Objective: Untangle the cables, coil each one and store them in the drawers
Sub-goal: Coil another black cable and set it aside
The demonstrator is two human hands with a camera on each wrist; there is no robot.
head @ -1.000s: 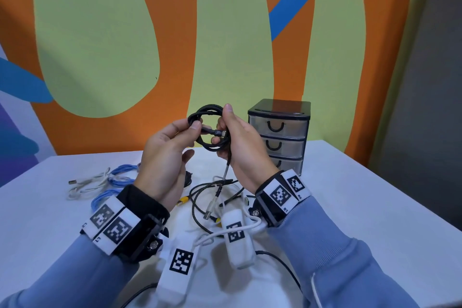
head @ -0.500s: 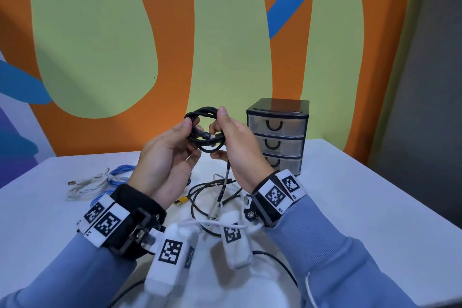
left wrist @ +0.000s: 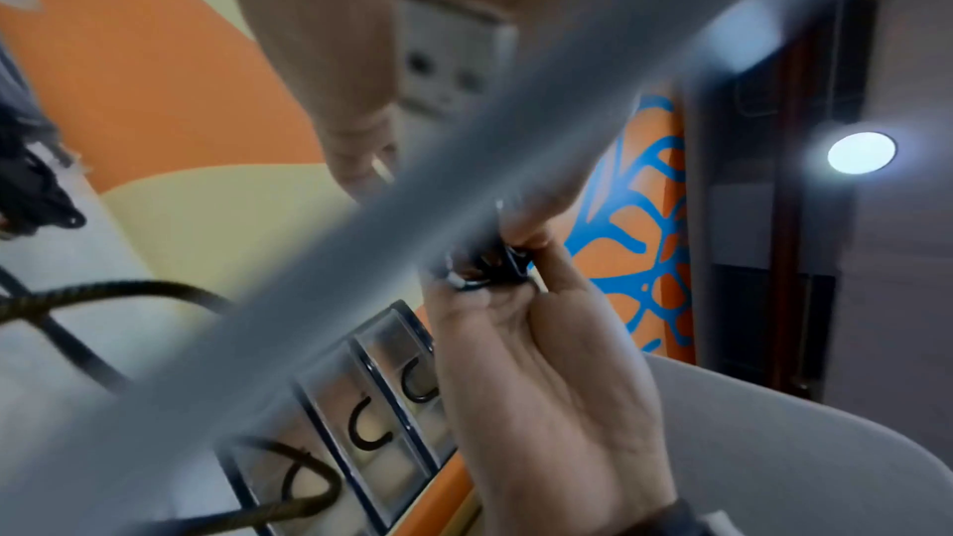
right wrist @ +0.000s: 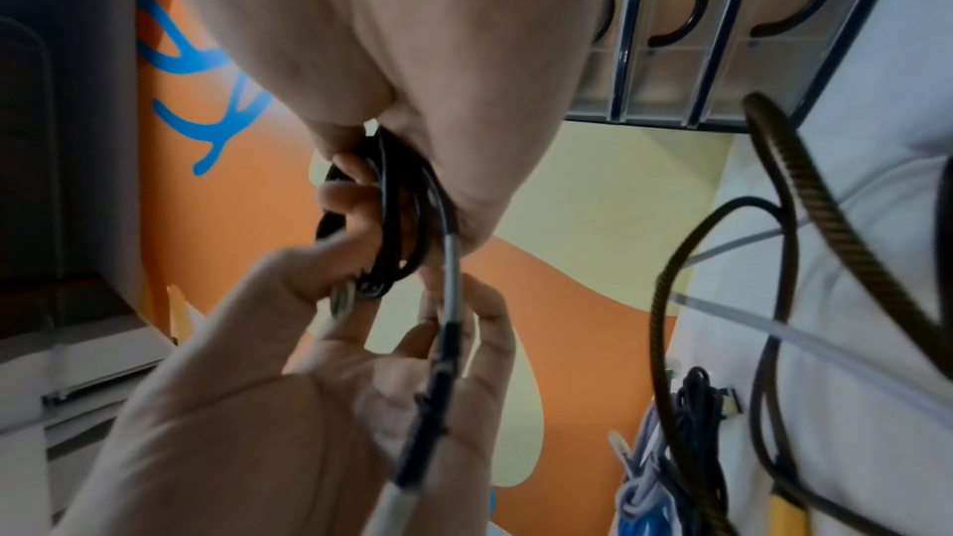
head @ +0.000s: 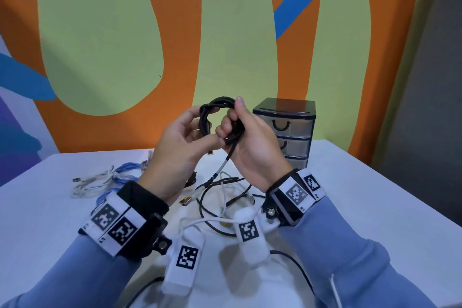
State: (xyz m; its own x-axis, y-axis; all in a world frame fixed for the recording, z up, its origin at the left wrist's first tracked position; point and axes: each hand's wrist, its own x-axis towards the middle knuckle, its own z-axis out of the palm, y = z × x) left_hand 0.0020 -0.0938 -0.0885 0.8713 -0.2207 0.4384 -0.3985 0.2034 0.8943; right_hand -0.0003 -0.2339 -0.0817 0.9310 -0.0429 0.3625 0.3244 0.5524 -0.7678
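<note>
A black cable coil [head: 217, 110] is held up above the table between both hands. My right hand [head: 231, 117] grips the coil's right side, fingers curled round the loops [right wrist: 392, 219]. My left hand [head: 207, 130] holds the coil's left side and pinches a metal-tipped plug [right wrist: 343, 300] between thumb and finger. The cable's loose tail [head: 223, 165], with a silver section [right wrist: 451, 280], hangs down to the table. The small three-drawer unit [head: 285, 127] stands just behind my right hand, all drawers closed.
On the white table [head: 362, 207] a tangle of black and white cables [head: 220, 197] lies under my hands. A blue cable [head: 125, 172] and a white cable [head: 87, 185] lie at the left. A painted wall stands behind.
The coil has turned from facing me to nearly edge-on. My right fingers have closed further round its right side, and my left thumb has moved under its lower edge.
</note>
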